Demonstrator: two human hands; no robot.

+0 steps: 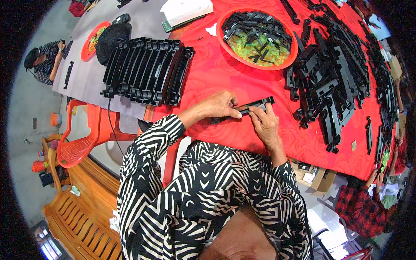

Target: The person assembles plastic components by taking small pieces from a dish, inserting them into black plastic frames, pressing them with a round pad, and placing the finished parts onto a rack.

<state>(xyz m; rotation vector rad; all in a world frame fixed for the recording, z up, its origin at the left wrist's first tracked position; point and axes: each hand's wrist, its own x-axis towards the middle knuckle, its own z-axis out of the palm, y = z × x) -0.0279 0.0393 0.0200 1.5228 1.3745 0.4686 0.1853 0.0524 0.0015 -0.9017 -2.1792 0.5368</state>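
Observation:
A long black plastic part (256,104) lies across both my hands, just above the near edge of the red tablecloth (208,65). My left hand (219,105) is closed on its left end, thumb along the near side. My right hand (265,123) pinches it close to the right end, fingertips on its upper face. Whether a smaller piece sits under the right fingertips, I cannot make out. Farther off stands a red basin (224,43) with small black pieces and yellow-green bits. To the left, several similar black parts (145,71) are lined up in a row.
A large loose heap of black parts (327,78) covers the right side. Papers (186,9) lie at the back, a black cap (113,43) and a second red basin (89,48) at far left. An orange chair (82,145) stands beside me; other people sit at both sides.

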